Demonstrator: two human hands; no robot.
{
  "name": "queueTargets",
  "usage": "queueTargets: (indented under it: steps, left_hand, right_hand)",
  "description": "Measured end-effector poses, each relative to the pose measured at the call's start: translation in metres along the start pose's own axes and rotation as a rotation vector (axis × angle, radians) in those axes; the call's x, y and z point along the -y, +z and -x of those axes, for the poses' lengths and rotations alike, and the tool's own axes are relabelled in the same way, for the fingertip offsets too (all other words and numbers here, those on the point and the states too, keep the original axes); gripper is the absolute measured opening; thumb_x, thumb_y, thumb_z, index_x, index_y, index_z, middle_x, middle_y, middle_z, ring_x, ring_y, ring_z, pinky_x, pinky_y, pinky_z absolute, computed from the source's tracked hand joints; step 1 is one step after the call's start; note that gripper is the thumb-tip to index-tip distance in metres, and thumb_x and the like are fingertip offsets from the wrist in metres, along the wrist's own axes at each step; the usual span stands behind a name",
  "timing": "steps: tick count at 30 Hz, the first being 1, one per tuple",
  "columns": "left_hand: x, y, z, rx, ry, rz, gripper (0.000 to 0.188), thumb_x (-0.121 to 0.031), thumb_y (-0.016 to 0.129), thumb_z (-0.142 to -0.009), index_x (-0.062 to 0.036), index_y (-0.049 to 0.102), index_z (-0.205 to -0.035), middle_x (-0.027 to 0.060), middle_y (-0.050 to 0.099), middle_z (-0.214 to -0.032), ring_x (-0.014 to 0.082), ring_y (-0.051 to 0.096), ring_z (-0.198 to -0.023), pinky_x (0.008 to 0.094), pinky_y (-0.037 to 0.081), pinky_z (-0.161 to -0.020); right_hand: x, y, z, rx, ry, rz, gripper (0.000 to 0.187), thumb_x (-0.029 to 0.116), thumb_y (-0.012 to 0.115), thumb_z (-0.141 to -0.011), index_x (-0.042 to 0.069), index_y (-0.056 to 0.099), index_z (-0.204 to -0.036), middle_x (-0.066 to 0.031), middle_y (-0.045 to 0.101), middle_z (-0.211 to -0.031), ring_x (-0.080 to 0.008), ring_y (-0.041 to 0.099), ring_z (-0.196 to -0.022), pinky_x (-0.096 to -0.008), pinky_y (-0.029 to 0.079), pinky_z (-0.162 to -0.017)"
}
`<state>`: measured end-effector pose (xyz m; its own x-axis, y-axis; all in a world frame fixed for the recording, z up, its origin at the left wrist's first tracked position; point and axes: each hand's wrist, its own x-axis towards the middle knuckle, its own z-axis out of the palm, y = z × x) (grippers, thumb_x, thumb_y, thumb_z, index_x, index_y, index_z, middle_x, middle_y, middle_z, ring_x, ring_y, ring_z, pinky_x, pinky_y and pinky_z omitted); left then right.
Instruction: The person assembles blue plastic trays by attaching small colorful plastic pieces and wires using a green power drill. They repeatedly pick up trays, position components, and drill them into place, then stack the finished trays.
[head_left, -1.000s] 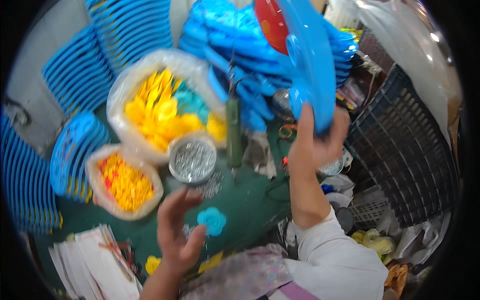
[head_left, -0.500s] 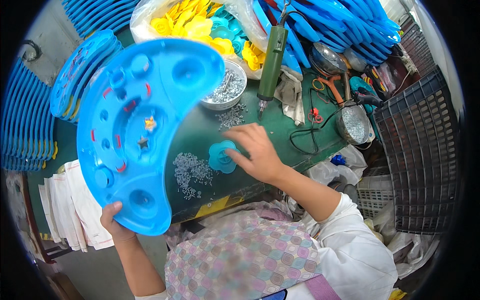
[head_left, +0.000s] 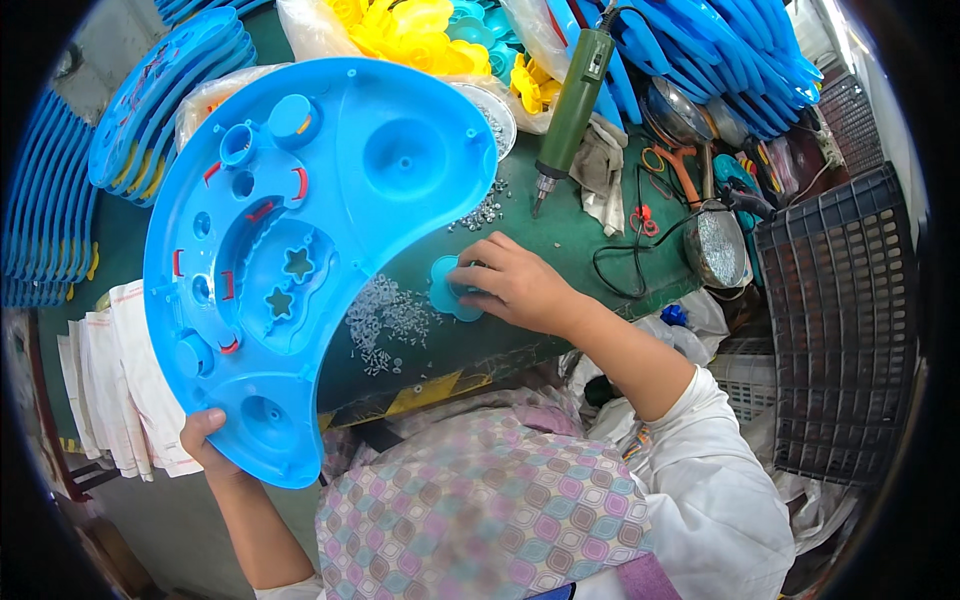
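My left hand grips the lower end of a large blue crescent-shaped plastic panel, its thumb on the near face. The panel is held up tilted over the table's left part, with round recesses, star-shaped holes and small red clips on it. On the green table, my right hand reaches a teal flower-shaped plastic piece, its fingertips over the piece's right side. Whether the fingers close on it is hard to make out. Beside the piece lies a pile of small clear plastic parts. A green electric screwdriver hangs above.
Behind the panel, a white bowl of screws is partly hidden, with loose screws near it. Yellow flower pieces fill a bag at the back. Stacked blue panels stand left. Scissors, a metal pan and a black crate are right.
The blue panel has swung toward me and shows more of its face. My right hand has come down onto the teal flower piece, covering its right side.
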<state>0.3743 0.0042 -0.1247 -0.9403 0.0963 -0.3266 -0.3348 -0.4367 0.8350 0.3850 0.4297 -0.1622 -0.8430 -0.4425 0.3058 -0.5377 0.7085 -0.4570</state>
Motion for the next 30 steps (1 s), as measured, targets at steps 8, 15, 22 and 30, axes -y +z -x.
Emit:
queueTargets:
  steps: [8,15,22,30]
  left_hand:
    - [0.009,0.010,0.002,-0.090,-0.046,0.005,0.092,-0.027,0.067,-0.061,0.0011,0.041,-0.146,0.0254,0.056,-0.133,0.0415,0.060,-0.113,0.0513,0.056,-0.094]
    - [0.012,0.015,0.004,-0.090,-0.052,0.041,0.093,-0.027,0.065,-0.061,0.0017,0.041,-0.146,0.0258,0.056,-0.132,0.0418,0.060,-0.113,0.0521,0.056,-0.094]
    - [0.008,0.007,-0.004,-0.015,-0.076,-0.022,0.095,-0.028,0.067,-0.062,0.0029,0.039,-0.147,0.0277,0.054,-0.134,0.0425,0.059,-0.116,0.0537,0.056,-0.096]
    - [0.006,-0.007,-0.006,0.099,-0.060,0.206,0.090,-0.039,0.074,-0.082,0.0011,0.033,-0.152,0.0241,0.049,-0.146,0.0409,0.057,-0.124,0.0546,0.051,-0.104]
  right_hand:
    - [-0.001,-0.003,-0.001,0.016,-0.012,-0.006,0.034,0.010,0.081,-0.077,0.008,0.067,-0.109,-0.0088,0.061,-0.110,-0.0304,0.059,-0.100,-0.0409,0.053,-0.087]
    - [-0.013,-0.032,0.003,0.034,0.069,-0.002,0.033,0.007,0.081,-0.077,0.007,0.066,-0.106,-0.0102,0.061,-0.110,-0.0320,0.060,-0.100,-0.0416,0.053,-0.087]
    - [-0.006,-0.027,0.005,-0.033,0.195,-0.245,0.035,0.014,0.076,-0.088,0.007,0.066,-0.121,-0.0111,0.064,-0.123,-0.0302,0.060,-0.114,-0.0373,0.052,-0.095]
    - [0.023,-0.066,-0.037,-0.169,0.702,-1.408,0.062,0.005,0.063,-0.094,-0.001,0.037,-0.151,-0.0116,0.061,-0.135,-0.0208,0.063,-0.120,-0.0389,0.050,-0.106]
